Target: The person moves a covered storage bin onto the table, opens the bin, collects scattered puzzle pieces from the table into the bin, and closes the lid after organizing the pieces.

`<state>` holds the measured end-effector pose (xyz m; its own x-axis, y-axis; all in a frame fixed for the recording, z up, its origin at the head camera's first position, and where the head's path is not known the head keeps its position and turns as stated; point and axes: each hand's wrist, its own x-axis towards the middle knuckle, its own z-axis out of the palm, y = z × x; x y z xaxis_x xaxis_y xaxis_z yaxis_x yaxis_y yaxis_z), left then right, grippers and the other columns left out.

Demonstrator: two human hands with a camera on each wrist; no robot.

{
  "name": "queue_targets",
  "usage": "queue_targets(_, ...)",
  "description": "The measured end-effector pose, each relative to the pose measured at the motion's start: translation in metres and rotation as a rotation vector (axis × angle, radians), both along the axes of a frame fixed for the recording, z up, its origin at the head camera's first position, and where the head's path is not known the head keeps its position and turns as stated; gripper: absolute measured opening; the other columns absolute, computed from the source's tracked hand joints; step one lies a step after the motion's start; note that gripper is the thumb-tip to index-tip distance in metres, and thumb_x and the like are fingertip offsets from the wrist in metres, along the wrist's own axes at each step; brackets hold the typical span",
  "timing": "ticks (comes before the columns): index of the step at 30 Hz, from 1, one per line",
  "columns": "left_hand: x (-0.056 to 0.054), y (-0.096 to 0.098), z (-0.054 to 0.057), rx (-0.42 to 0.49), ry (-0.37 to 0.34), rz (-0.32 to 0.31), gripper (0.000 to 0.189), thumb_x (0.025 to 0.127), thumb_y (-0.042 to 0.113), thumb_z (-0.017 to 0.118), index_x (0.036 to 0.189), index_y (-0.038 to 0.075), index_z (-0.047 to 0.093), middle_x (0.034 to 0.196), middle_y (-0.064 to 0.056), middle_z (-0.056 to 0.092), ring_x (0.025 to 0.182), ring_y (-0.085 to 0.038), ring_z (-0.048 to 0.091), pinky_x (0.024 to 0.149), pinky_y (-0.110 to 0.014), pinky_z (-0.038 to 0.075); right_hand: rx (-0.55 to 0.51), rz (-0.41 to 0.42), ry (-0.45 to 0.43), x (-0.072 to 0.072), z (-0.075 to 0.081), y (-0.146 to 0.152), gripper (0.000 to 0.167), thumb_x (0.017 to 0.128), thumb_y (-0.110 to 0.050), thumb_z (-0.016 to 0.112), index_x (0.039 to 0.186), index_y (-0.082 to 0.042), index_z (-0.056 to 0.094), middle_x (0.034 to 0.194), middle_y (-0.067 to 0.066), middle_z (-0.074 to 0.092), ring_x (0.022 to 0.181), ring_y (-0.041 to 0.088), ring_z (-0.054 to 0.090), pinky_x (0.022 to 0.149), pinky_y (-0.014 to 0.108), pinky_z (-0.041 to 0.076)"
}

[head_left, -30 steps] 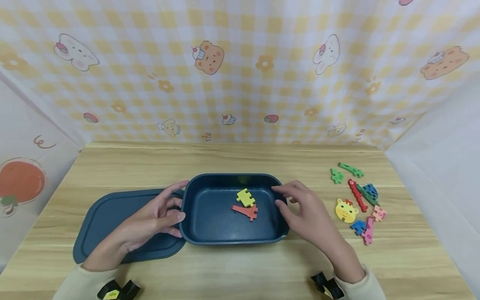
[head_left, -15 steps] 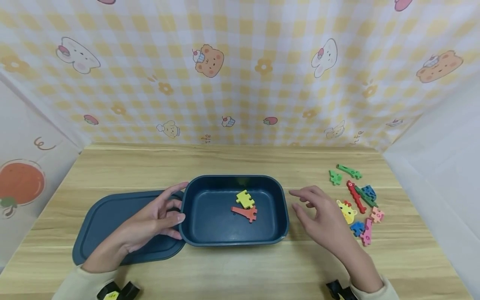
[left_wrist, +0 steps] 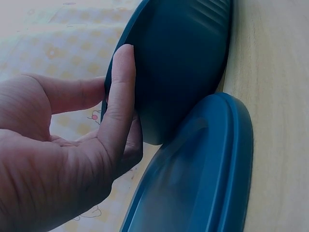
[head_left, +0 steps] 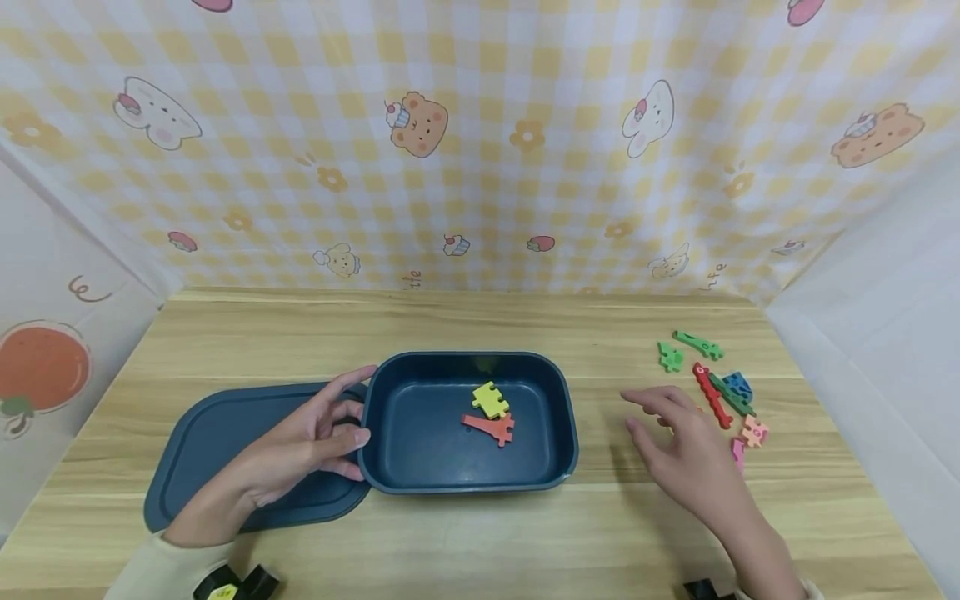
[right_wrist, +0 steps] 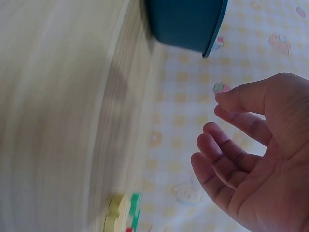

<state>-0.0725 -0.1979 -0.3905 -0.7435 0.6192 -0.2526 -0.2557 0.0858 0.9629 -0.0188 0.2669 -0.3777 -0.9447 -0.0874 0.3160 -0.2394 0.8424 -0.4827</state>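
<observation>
- The blue box (head_left: pixel 427 462) on the table (head_left: pixel 480 542) holds two puzzle pieces (head_left: pixel 491 400).
- The left hand (head_left: pixel 315 442) pinches its left rim.
- The lid (head_left: pixel 225 433) lies below that hand.
- The right hand (head_left: pixel 690 446) hovers, fingers loosely apart, near the red piece (head_left: pixel 711 393).

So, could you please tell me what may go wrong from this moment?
The left hand grips the box at one end only, so a tug could tilt it and slide the yellow piece and orange piece inside. Near the right hand, the red piece and dark green piece lie close together; picking up one might nudge the other.
</observation>
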Motion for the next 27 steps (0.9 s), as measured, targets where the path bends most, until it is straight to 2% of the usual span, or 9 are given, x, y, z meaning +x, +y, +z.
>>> queue_targets(5,0.000,0.002,-0.001,0.000,-0.006,0.006,0.082,0.108,0.012,0.060,0.170,0.025,0.008,0.116,-0.010,0.044,0.086,-0.016,0.070,0.084,-0.046,0.068,-0.013,-0.012,0.009,0.006,-0.003,0.015,0.034,0.088,0.001,0.081,0.120,-0.011,0.078,0.111,0.008,0.075,0.094,0.030,0.072,0.072,0.030,0.061)
queue_targets(11,0.000,0.000,-0.001,0.006,-0.005,0.006,0.083,0.108,0.011,0.061,0.170,0.025,0.007,0.119,-0.012,0.047,0.087,-0.017,0.071,0.084,-0.046,0.068,-0.015,-0.024,0.012,0.010,-0.008,0.023,0.035,0.087,0.001,0.083,0.120,-0.010,0.078,0.109,0.009,0.076,0.090,0.029,0.072,0.072,0.023,0.062)
queue_targets(18,0.000,-0.001,-0.002,0.013,-0.002,-0.002,0.083,0.108,0.010,0.060,0.170,0.024,0.007,0.121,-0.013,0.048,0.089,-0.019,0.073,0.085,-0.046,0.068,0.002,-0.078,-0.011,0.011,-0.013,0.035,0.035,0.089,-0.003,0.083,0.123,-0.009,0.077,0.115,0.013,0.075,0.095,0.032,0.068,0.063,0.024,0.056)
queue_targets(20,0.000,-0.001,-0.003,0.016,0.000,-0.003,0.083,0.108,0.010,0.059,0.170,0.024,0.006,0.122,-0.013,0.049,0.090,-0.020,0.073,0.085,-0.047,0.068,0.012,-0.088,-0.003,0.013,-0.016,0.040,0.035,0.088,-0.005,0.084,0.122,-0.009,0.077,0.115,0.013,0.075,0.096,0.031,0.066,0.065,0.025,0.055)
queue_targets(24,0.000,-0.001,-0.003,0.014,0.003,-0.004,0.082,0.109,0.010,0.059,0.170,0.025,0.007,0.121,-0.013,0.048,0.090,-0.020,0.073,0.085,-0.047,0.067,0.024,-0.116,0.010,0.016,-0.021,0.048,0.036,0.086,-0.006,0.086,0.122,-0.009,0.078,0.116,0.014,0.075,0.100,0.031,0.065,0.075,0.012,0.047)
queue_targets(27,0.000,-0.001,-0.003,0.008,0.003,-0.001,0.082,0.109,0.011,0.059,0.170,0.025,0.007,0.120,-0.012,0.047,0.089,-0.019,0.072,0.085,-0.048,0.067,0.033,-0.134,-0.004,0.018,-0.023,0.053,0.035,0.086,-0.006,0.086,0.120,-0.008,0.078,0.117,0.016,0.074,0.104,0.036,0.068,0.082,0.008,0.041)
